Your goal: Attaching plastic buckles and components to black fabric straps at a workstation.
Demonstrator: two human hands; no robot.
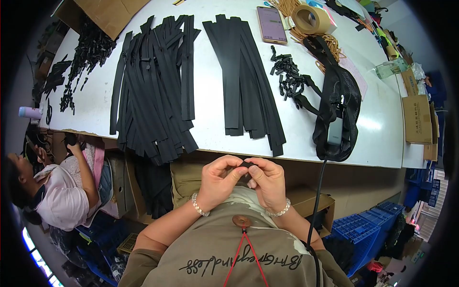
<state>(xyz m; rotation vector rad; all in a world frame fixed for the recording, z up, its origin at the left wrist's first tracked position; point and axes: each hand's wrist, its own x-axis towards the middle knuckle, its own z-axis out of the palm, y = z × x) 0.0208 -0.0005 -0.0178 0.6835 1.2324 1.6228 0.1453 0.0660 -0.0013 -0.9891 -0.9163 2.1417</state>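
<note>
Close together at the table's front edge, both my hands pinch one small black piece (pixel 246 164), its exact kind too small to make out. My left hand (pixel 220 178) has thumb and forefinger closed on its left end. On the other end, the fingers of my right hand (pixel 267 181) are closed in the same way. Just beyond lies a fanned stack of flat black strips (pixel 234 76). To its left is a larger, looser heap of black strips (pixel 153 91), some hanging over the edge. Small black plastic pieces (pixel 289 76) are scattered right of the strips.
A black mesh bag (pixel 342 110) with a grey device and a cable lies at right. Behind it are a phone (pixel 271 25), a tape roll (pixel 310 20) and a glass bottle (pixel 389 68). More black pieces (pixel 93 48) sit far left. A co-worker (pixel 62 191) sits at left.
</note>
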